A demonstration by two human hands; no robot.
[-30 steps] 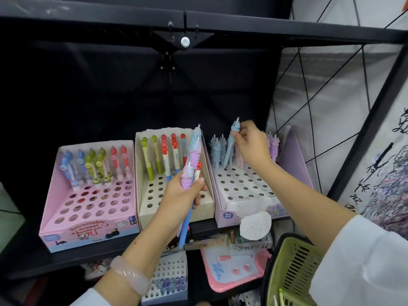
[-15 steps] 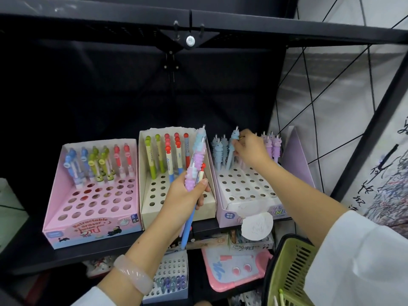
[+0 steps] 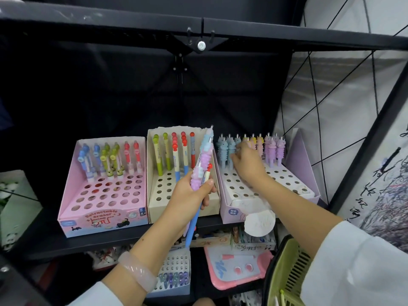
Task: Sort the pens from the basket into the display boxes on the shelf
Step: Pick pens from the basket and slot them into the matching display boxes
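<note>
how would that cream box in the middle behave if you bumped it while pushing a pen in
The cream display box looks like thin card, torn along its top edge, so probably light and apt to slide. Its few pens stand only at the back, adding little weight.

shelf point(image 3: 99, 241): black metal, looking matt
pink box point(image 3: 103, 219): looking like smooth cardboard
pens point(image 3: 273, 149) right of pink box: soft, bumpy tops
basket point(image 3: 284, 274): green plastic
bracelet point(image 3: 138, 271): shining smooth

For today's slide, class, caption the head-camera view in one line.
Left hand grips a bunch of pens while the right hand reaches among blue pens in the lilac display box.
</note>
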